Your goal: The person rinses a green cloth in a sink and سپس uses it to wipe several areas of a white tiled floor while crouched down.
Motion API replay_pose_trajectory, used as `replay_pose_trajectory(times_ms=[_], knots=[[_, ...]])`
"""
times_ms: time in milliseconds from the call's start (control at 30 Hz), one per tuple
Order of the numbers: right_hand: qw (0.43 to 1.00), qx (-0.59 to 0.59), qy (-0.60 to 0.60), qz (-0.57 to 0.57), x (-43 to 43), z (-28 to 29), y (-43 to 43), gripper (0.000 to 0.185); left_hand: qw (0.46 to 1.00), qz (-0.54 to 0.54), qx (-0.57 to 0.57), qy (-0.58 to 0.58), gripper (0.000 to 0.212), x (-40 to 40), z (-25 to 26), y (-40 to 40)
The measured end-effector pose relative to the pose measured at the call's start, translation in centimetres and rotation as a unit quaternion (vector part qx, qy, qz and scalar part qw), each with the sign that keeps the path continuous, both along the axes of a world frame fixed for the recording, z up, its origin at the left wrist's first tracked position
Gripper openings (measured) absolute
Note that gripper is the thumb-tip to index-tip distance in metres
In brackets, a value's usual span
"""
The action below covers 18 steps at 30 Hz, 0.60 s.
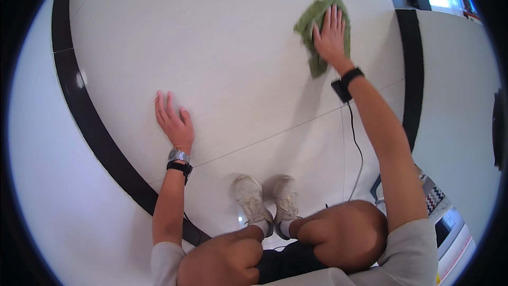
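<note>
A crumpled green cloth (313,18) lies on the pale tiled floor (238,68) at the upper right. Flat on top of it rests my right hand (332,38), fingers extended; I cannot tell whether it grips any of the fabric. A black strap with a small black box and a cable is at that wrist. At the left, my left hand (173,121) is over the floor with its fingers apart, holding nothing. That wrist wears a metal watch (179,155) and a black strap.
Dark skirting (85,95) runs along the white wall at left, and another dark strip (411,68) borders the right wall. My shoes (249,196) stand at bottom centre. A black cable (360,155) hangs beside my right forearm. A patterned textile (434,198) shows at lower right.
</note>
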State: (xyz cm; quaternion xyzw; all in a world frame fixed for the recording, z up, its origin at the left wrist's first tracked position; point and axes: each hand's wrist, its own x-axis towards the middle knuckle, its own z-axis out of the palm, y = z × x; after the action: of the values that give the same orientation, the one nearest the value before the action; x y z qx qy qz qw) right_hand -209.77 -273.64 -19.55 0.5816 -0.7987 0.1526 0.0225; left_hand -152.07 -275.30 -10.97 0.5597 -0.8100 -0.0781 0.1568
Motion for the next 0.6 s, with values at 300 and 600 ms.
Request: replay_pose_trajectory(times_ms=[300,600], knots=[[0.946,-0.066,-0.133,0.287,21.2,5.2,-9.8,0.087,0.999,-0.003,-0.016,-0.032,0.061,0.7,1.9,1.3],[0.905,-0.059,-0.202,0.369,31.4,5.5,-10.9,0.078,0.999,0.005,0.011,-0.034,0.059,1.5,1.5,0.5]])
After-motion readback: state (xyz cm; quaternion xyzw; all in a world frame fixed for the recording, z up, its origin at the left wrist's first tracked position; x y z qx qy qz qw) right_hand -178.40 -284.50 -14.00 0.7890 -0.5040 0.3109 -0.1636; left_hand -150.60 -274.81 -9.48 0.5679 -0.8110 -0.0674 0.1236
